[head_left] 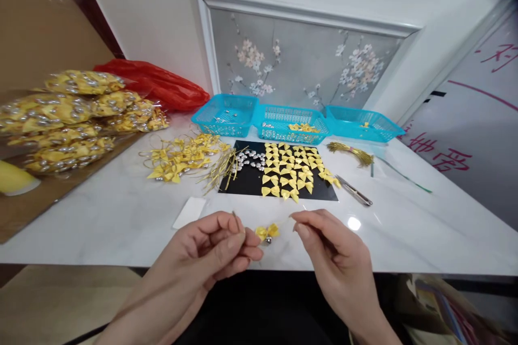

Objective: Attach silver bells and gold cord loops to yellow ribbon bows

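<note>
Head view: your left hand [214, 250] pinching a thin stem at seven o'clock, your right hand [335, 259] closing thumb and forefinger together at five o'clock, what they clamp being unclear, yellow bow with silver bead [267, 233] sitting between them.

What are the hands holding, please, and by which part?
The left hand pinches a thin cord near its upturned end; what the right hand pinches is unclear.

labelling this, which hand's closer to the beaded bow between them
Left. The left hand has its fingertips right beside the bow; the right hand is across a wider gap.
</note>
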`<state>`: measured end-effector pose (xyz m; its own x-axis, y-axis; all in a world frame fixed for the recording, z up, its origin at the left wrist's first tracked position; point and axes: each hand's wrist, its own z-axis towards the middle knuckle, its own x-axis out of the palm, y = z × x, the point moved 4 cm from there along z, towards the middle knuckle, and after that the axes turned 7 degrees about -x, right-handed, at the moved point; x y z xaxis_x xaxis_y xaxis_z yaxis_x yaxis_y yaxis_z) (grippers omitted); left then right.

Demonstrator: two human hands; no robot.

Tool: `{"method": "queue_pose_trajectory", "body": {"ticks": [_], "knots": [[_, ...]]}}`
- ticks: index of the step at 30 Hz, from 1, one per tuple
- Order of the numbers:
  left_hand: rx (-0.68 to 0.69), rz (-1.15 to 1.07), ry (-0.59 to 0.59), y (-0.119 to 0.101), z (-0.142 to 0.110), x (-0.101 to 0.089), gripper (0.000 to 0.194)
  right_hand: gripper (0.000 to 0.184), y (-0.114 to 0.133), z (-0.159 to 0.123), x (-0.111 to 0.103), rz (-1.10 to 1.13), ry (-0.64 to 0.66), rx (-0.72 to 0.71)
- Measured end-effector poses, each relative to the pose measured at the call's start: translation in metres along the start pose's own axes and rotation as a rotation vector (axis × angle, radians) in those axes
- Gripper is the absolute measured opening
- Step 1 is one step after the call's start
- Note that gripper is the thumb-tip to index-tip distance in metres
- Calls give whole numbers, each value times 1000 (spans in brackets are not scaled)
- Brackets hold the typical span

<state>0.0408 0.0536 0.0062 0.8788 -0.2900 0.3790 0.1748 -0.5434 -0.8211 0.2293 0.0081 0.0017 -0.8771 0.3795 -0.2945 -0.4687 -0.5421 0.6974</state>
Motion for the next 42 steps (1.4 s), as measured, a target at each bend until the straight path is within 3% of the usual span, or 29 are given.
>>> {"method": "queue_pose_trajectory", "body": {"ticks": [3,6,9,12,17,22,26,30,36,42], "knots": [[-4,-210,-69,-2,2,4,9,17,-3,-1,2,8,-27,-35],[-46,-407,-142,0,7,11,23,29,-4,-5,9,10,-9,-195],[-93,-487,-232,6,13,15,33,37,-4,-7,16,55,12,-325],[-101,-465,-210,13,19,16,29,33,-4,-6,16,154,-16,-338],[52,-284,-45,20,25,19,13,18,-1,-6,16,250,-68,-203],[131,-100,-75,21,24,20,17,14,-7,-11,26,462,-107,60],[142,1,-66,23,22,20,20,23,-16,-15,35,624,-76,320],[84,-41,-1,27,20,19,17,29,-15,-16,35,433,31,330],[21,-29,34,31,18,20,24,31,-8,-14,28,0,104,61],[35,76,31,28,17,21,17,38,-5,-14,21,-255,160,-100]]}}
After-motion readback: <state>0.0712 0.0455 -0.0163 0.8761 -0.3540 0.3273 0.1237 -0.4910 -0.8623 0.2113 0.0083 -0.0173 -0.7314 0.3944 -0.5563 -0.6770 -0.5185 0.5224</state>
